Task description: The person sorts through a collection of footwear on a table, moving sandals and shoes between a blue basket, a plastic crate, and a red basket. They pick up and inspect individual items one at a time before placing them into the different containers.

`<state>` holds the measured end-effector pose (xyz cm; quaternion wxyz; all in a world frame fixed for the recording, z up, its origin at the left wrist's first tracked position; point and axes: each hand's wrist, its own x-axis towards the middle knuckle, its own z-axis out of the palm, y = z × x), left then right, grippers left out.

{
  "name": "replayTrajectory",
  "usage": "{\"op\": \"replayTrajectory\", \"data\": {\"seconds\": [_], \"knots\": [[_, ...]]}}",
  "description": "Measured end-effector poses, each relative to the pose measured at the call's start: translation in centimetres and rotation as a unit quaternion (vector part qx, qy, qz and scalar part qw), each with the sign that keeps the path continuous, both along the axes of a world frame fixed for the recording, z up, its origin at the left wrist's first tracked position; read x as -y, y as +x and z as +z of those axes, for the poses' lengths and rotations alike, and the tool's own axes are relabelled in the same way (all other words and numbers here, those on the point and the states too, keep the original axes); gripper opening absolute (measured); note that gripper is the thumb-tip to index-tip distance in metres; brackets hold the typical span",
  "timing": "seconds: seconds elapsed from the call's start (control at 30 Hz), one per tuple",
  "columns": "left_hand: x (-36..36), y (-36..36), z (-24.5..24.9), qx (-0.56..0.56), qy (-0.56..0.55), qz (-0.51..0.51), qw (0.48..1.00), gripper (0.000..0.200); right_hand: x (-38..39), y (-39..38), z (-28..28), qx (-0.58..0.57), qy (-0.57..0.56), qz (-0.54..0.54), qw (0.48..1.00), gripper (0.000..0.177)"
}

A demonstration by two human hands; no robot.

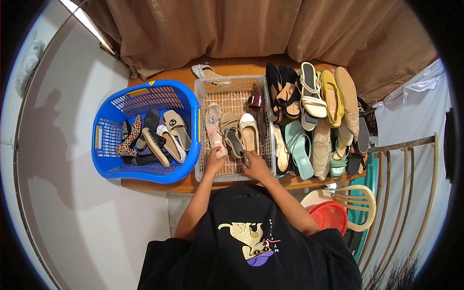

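Note:
My left hand is closed on the heel end of a clear sandal with a pinkish sole, at the near left of a translucent plastic basket. My right hand reaches over the basket's near side, its fingers closed at the heel of a beige flat shoe with a white toe; the exact grip is partly hidden. Between the hands lies a dark-soled sandal, with a tan sandal behind it. A dark red shoe rests along the basket's right side.
A blue laundry basket with several shoes stands on the left of the wooden table. Several sandals, including a mint green pair, crowd the right side. A silver shoe lies behind. A red basket sits on a chair below.

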<state>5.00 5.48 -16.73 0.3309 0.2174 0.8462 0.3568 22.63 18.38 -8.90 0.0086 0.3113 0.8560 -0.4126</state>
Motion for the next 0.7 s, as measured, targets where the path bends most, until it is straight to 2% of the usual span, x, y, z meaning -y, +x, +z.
{"op": "replayTrajectory", "data": {"seconds": [0.27,0.33,0.37,0.4,0.43,0.47,0.5,0.53,0.6,0.67,0.7], "knots": [[-0.3,-0.1,0.6,-0.001,-0.047,-0.055,0.997,0.064,-0.3,-1.2,-0.7,0.067,0.058,0.020,0.996,0.063],[-0.7,0.3,0.9,-0.002,-0.068,-0.059,0.996,0.067,-0.5,-1.7,-1.1,0.092,0.084,0.034,0.992,0.070],[-0.9,0.6,1.1,-0.046,-0.080,-0.051,0.994,0.067,-0.7,-2.1,-1.3,0.094,0.081,0.035,0.992,0.070],[-0.8,0.3,0.5,-0.045,-0.082,-0.051,0.994,0.067,-0.9,-2.7,-1.4,0.136,0.077,0.050,0.986,0.076],[-0.8,-0.1,0.0,-0.032,-0.047,-0.044,0.997,0.066,-1.0,-3.2,-1.5,0.176,0.074,0.066,0.979,0.083],[-0.6,-0.4,-0.5,-0.019,-0.011,-0.035,0.999,0.065,-0.9,-3.4,-1.5,0.176,0.072,0.069,0.979,0.083],[-0.7,-0.4,-0.5,-0.060,0.020,-0.030,0.998,0.066,-0.8,-3.7,-1.6,0.160,0.094,0.067,0.980,0.089],[-0.6,-0.4,-0.4,-0.060,0.017,-0.025,0.998,0.066,-0.7,-3.9,-1.7,0.144,0.116,0.064,0.981,0.094],[-0.6,-0.2,-0.4,-0.026,0.020,-0.005,0.999,0.066,-1.1,-4.3,-2.0,0.151,0.116,0.066,0.979,0.095],[-0.8,-0.1,-0.6,-0.039,0.031,0.001,0.999,0.064,-1.5,-4.6,-2.4,0.171,0.091,0.055,0.980,0.093],[-0.8,-0.1,-1.0,-0.016,0.063,0.015,0.998,0.062,-1.5,-4.4,-2.7,0.161,0.087,0.038,0.982,0.088]]}}
